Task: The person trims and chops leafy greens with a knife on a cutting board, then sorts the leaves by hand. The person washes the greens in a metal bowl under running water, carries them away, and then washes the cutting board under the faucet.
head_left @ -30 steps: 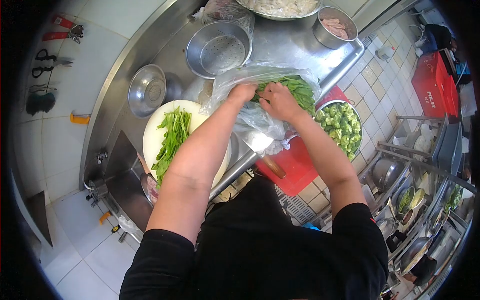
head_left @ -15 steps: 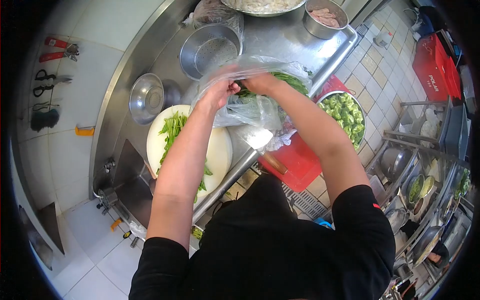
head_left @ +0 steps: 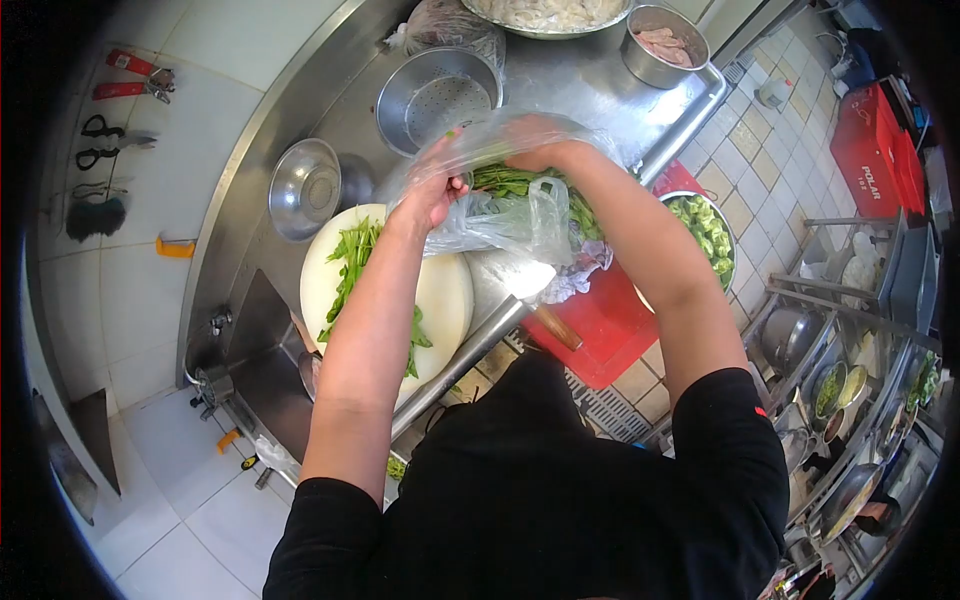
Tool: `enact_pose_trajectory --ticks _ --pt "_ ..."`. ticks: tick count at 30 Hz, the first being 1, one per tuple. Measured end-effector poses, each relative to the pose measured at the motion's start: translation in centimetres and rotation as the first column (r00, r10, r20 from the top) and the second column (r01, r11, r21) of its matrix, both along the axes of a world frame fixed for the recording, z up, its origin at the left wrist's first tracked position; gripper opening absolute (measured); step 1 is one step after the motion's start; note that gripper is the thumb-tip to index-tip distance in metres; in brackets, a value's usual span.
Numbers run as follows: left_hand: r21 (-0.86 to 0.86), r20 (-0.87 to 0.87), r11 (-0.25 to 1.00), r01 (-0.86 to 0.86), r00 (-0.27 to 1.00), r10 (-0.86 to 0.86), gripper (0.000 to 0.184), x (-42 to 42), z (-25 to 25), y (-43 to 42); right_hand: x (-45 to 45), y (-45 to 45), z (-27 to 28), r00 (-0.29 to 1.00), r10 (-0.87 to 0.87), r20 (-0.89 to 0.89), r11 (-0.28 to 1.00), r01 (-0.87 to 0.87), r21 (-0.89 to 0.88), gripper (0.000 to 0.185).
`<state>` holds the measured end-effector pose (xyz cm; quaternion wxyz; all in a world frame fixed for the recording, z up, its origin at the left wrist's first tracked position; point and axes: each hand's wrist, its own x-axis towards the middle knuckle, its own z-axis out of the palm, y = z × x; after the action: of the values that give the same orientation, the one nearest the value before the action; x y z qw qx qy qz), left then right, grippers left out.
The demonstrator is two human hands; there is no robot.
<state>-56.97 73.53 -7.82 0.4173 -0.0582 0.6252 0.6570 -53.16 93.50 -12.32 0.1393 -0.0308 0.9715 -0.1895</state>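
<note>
A clear plastic bag [head_left: 480, 225] with leafy greens [head_left: 510, 180] in it lies at the steel counter's front edge. My left hand [head_left: 430, 195] is at the bag's left side, fingers curled, with the film over part of it. Inside the bag's mouth, my right hand [head_left: 530, 140] reaches over the greens, its fingers hidden by film and glare. Left of the bag, cut greens [head_left: 352, 262] lie on a round white cutting board [head_left: 445, 300], partly under my left forearm. A cleaver with a wooden handle [head_left: 556, 326] rests right of the board.
A perforated steel bowl [head_left: 438, 98] and a smaller bowl [head_left: 305, 190] stand behind. Meat fills a steel pot [head_left: 665, 45] at the back right. Broccoli [head_left: 705, 235] in a bowl and a red board [head_left: 605, 330] are at the right. The sink [head_left: 262, 350] lies at the left.
My left hand has moved left and down from the greens to the bag's side. My right hand has moved up and left under the film. The bag's mouth has been lifted over the hands.
</note>
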Motion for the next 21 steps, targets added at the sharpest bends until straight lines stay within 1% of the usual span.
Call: enact_pose_trajectory --ticks 1,2,3,4,5,6,7,9,10,11,12,13,15,16,17,19,20,21 --pt "-0.013 -0.020 1.000 0.000 1.000 0.000 0.038 0.2 0.0 0.1 -0.2 0.3 0.0 1.000 0.005 -0.001 1.000 -0.005 0.003 0.028" --pt "-0.010 -0.021 1.000 -0.006 1.000 0.006 0.038 0.3 0.0 0.2 -0.4 0.7 0.0 0.999 -0.036 -0.008 0.999 0.036 -0.008 0.027" --pt "-0.085 -0.056 0.996 -0.006 0.998 0.001 0.039 0.4 0.0 0.4 -0.4 0.8 0.4 0.997 -0.076 -0.015 0.997 0.076 -0.020 0.027" --pt "-0.159 -0.090 0.987 -0.010 0.996 -0.004 0.040 0.5 0.0 0.6 -0.3 1.1 0.8 0.997 -0.069 -0.017 0.997 0.069 -0.016 0.027" --pt "-0.157 -0.090 0.987 -0.018 0.996 0.004 0.040 0.5 0.0 0.7 -0.1 1.4 1.1 0.995 -0.075 -0.069 0.997 0.074 -0.028 0.026" --pt "-0.180 -0.141 0.984 -0.015 0.990 -0.011 0.035 0.6 -0.1 0.8 0.1 1.5 1.3 0.989 -0.082 -0.120 0.996 0.078 -0.041 0.025" --pt "-0.203 -0.191 0.979 -0.011 0.981 -0.028 0.030 0.7 -0.1 0.9 -0.2 1.7 1.0 0.990 -0.076 -0.119 0.997 0.072 -0.041 0.025" --pt "-0.194 -0.221 0.981 -0.007 0.975 -0.036 0.031 0.6 -0.3 1.2 -0.8 1.9 0.8 0.985 0.059 -0.165 0.991 -0.078 -0.109 0.026" --pt "-0.184 -0.254 0.983 0.003 0.966 -0.050 0.031 0.5 -0.5 1.3 -0.8 1.9 0.7 0.985 0.059 -0.164 0.991 -0.078 -0.110 0.026" --pt "-0.186 -0.254 0.983 0.006 0.966 -0.054 0.031 0.5 -0.6 1.1 -0.7 1.9 0.7 0.963 0.128 -0.236 0.974 -0.167 -0.154 0.026" --pt "-0.210 -0.273 0.977 0.032 0.958 -0.090 0.040 0.5 -0.7 1.0 -0.6 1.9 0.8 0.932 0.188 -0.311 0.948 -0.255 -0.190 0.026" --pt "-0.235 -0.292 0.970 0.058 0.948 -0.127 0.050 0.5 -0.6 1.1 -0.9 1.7 -1.0 0.933 0.182 -0.312 0.950 -0.249 -0.190 0.026" --pt "-0.220 -0.298 0.975 0.042 0.949 -0.108 0.049 1.1 -0.4 1.1 -2.1 0.2 -4.1 0.900 0.187 -0.394 0.936 -0.285 -0.208 0.025" --pt "-0.204 -0.303 0.979 0.020 0.950 -0.083 0.049 1.4 -0.3 1.1 -2.1 -0.7 -3.5 0.947 0.129 -0.295 0.966 -0.186 -0.177 0.025" --pt "-0.198 -0.312 0.980 0.005 0.948 -0.068 0.050 1.5 -0.1 0.9 -2.0 -1.5 -2.9 0.946 0.125 -0.300 0.967 -0.184 -0.178 0.025" --pt "-0.184 -0.309 0.983 -0.006 0.950 -0.052 0.053 1.8 0.1 0.6 -1.3 -2.8 -1.0 0.964 0.062 -0.257 0.974 -0.114 -0.194 0.027" --pt "-0.179 -0.305 0.984 -0.007 0.951 -0.049 0.054 1.9 0.3 0.5 -1.0 -3.3 -0.3 0.989 0.013 -0.146 0.967 -0.049 -0.249 0.030" --pt "-0.177 -0.301 0.984 -0.004 0.952 -0.050 0.055 2.0 0.3 0.4 -1.2 -3.5 -0.5 0.988 0.010 -0.151 0.967 -0.048 -0.249 0.030"
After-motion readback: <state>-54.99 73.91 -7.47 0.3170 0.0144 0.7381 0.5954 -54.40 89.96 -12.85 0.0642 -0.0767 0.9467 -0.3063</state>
